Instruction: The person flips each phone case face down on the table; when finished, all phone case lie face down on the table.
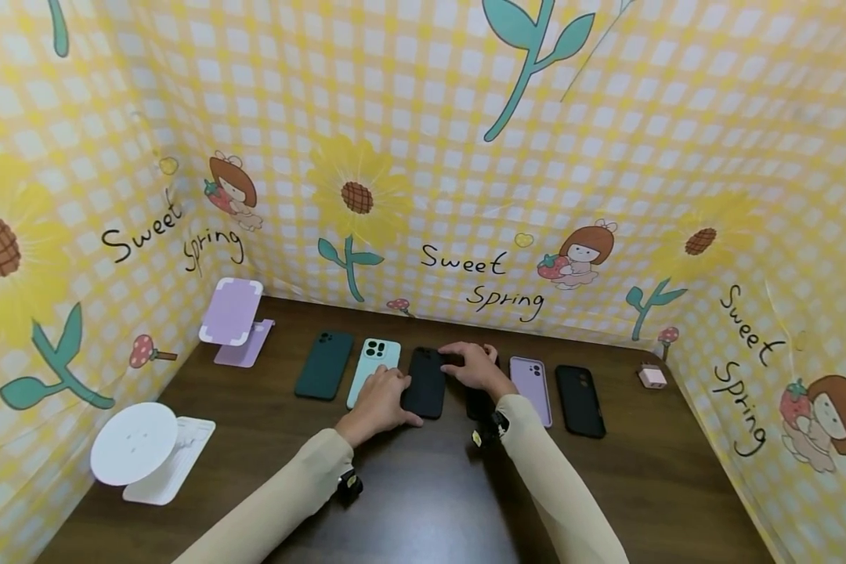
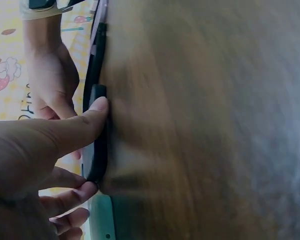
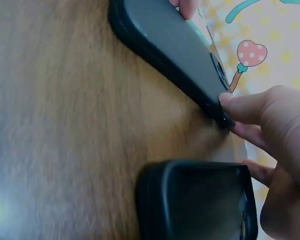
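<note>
Both hands are on a black phone case [image 1: 425,388] near the middle of the row. My left hand [image 1: 379,398] grips its lower end, thumb on the bottom edge and fingertips at the left side. At the opposite end, my right hand [image 1: 474,366] pinches the upper right corner between thumb and finger, as the right wrist view shows. That case appears back up, with a camera opening [image 3: 220,70] near the pinched corner. Beneath the right hand and wrist lies another black case [image 3: 205,205], hollow side up, partly hidden in the head view. A mint case [image 1: 363,377] lies left, partly behind the left hand.
Left of the mint case is a dark green case [image 1: 324,366]. A lilac case [image 1: 541,399] and a black case [image 1: 580,401] lie right, with a small charger plug [image 1: 652,376] beyond. Purple [image 1: 231,312] and white [image 1: 134,445] stands occupy the left; patterned cloth [image 1: 423,196] walls the table.
</note>
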{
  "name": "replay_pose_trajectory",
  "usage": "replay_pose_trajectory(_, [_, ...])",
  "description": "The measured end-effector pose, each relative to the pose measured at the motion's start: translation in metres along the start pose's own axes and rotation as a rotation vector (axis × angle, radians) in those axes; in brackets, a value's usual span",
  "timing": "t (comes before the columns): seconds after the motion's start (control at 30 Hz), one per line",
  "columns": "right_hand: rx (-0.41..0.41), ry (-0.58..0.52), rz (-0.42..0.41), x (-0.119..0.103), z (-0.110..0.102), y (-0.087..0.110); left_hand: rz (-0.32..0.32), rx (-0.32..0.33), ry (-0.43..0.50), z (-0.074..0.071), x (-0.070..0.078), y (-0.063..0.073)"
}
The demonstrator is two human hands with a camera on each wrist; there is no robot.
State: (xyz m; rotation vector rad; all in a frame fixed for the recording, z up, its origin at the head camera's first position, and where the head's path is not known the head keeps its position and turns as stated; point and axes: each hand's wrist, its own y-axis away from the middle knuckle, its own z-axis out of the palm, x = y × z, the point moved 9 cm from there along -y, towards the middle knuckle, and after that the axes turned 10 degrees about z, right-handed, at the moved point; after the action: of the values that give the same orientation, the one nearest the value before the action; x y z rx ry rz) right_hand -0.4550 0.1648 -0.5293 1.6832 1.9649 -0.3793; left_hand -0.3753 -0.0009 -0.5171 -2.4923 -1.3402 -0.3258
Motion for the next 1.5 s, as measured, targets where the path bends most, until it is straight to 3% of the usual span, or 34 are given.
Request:
replay_pose_trajectory(0.13, [0.056,-0.03,-0.051,0.005,-0.008,0.01,-0.023,0.121,0.085,-0.008,0.005,0.005])
replay_pose_trajectory(0.23, [0.079,-0.063,-0.046,0.019,-0.019,0.02,0.005,0.199,0.16,-0.012,0.016,0.007])
replay_pose_trajectory(0.3, [0.095,-0.072,-0.033,0.031,-0.028,0.025,0.037,0.216,0.211,-0.014,0.025,0.005])
replay_pose_trajectory(0.4, [0.138,-0.069,-0.002,0.049,-0.046,0.03,0.087,0.201,0.246,-0.013,0.037,-0.002])
replay_pose_trajectory(0.53, [0.19,-0.036,0.039,0.067,-0.059,0.032,0.133,0.119,0.239,-0.002,0.049,-0.01])
replay_pose_trajectory(0.77, [0.07,-0.024,0.01,0.075,-0.039,0.026,0.124,0.021,0.198,0.021,0.06,-0.014])
replay_pose_trajectory(1.0, [0.044,0.083,0.037,0.087,-0.047,0.033,0.207,-0.05,0.114,0.043,0.096,-0.03])
replay_pose_trajectory(1.3, [0.033,0.265,-0.067,0.08,-0.051,0.032,0.205,-0.034,-0.03,0.046,0.104,-0.033])
replay_pose_trajectory(1.5, [0.044,0.231,-0.07,0.078,-0.05,0.028,0.176,-0.009,-0.037,0.045,0.103,-0.035])
